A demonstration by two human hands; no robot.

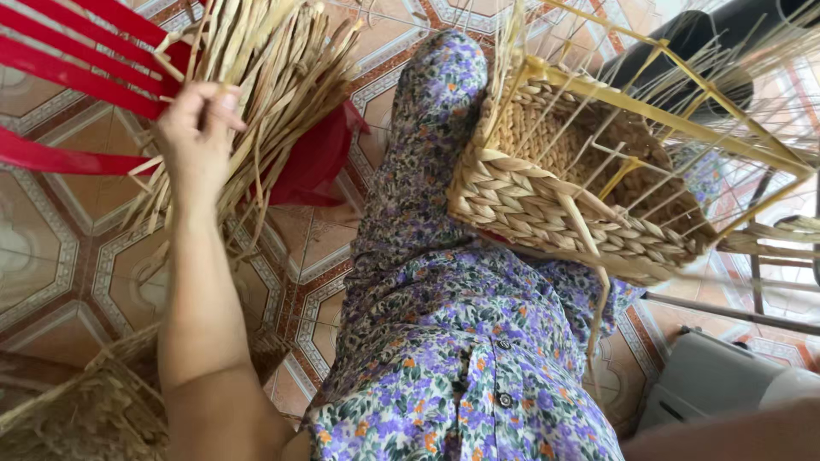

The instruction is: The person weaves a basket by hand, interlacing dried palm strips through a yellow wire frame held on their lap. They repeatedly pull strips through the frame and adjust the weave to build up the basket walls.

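Note:
My left hand (195,128) reaches out to a bundle of dried straw-coloured reed strands (265,77) that lies on a red plastic chair (68,60), its fingers closed around a few strands. A half-woven reed basket (547,205) on a yellow metal wire frame (683,119) rests on my lap, over my purple floral clothing (453,341). Loose strands stick up from its rim. Only my right forearm (726,435) shows at the bottom right corner; the right hand is out of view.
The floor is patterned tile (60,256) in orange and cream. Woven reed pieces (77,410) lie at the lower left. A grey-white object (717,376) sits at the lower right, with dark metal bars (735,312) above it.

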